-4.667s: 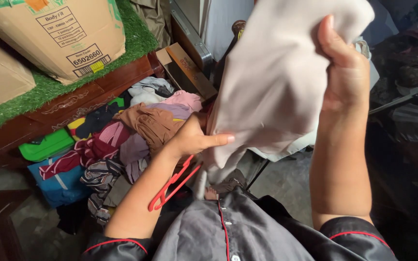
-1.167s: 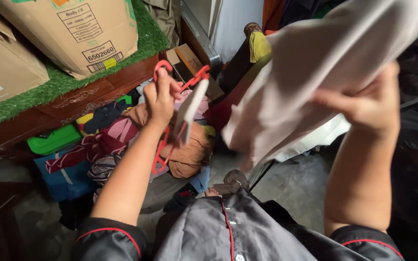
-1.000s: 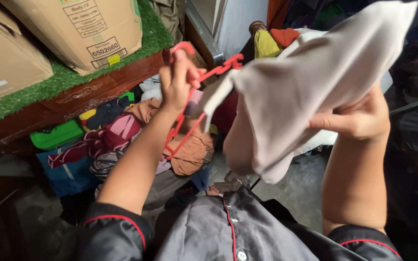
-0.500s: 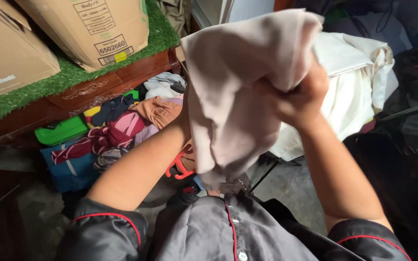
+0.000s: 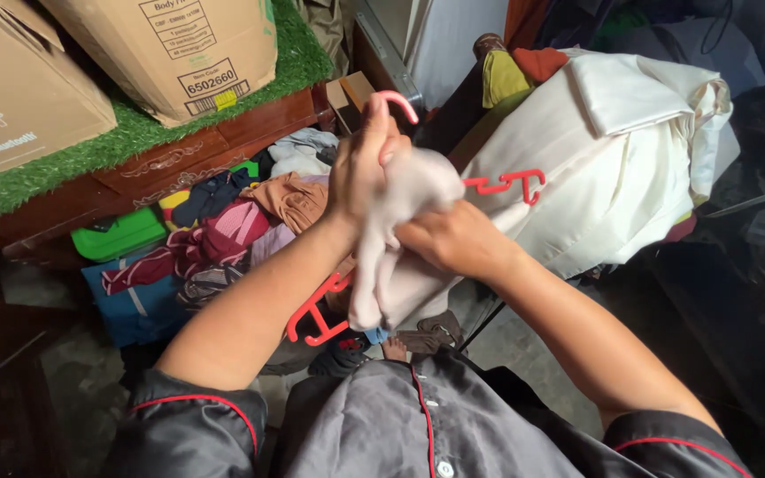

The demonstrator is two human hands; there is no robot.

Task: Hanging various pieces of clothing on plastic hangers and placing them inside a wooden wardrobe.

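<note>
Fingers (image 5: 360, 168) gripping red hanger (image 5: 316, 314), pale cloth (image 5: 400, 230)

Matt beige cloth garment (image 5: 400, 239), red plastic hanger (image 5: 506, 184)

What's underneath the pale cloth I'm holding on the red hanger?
Under the pale cloth the red hanger pokes out at both ends and at its hook; its middle is covered. The left hand grips near the hook, the right hand presses the cloth.
</note>
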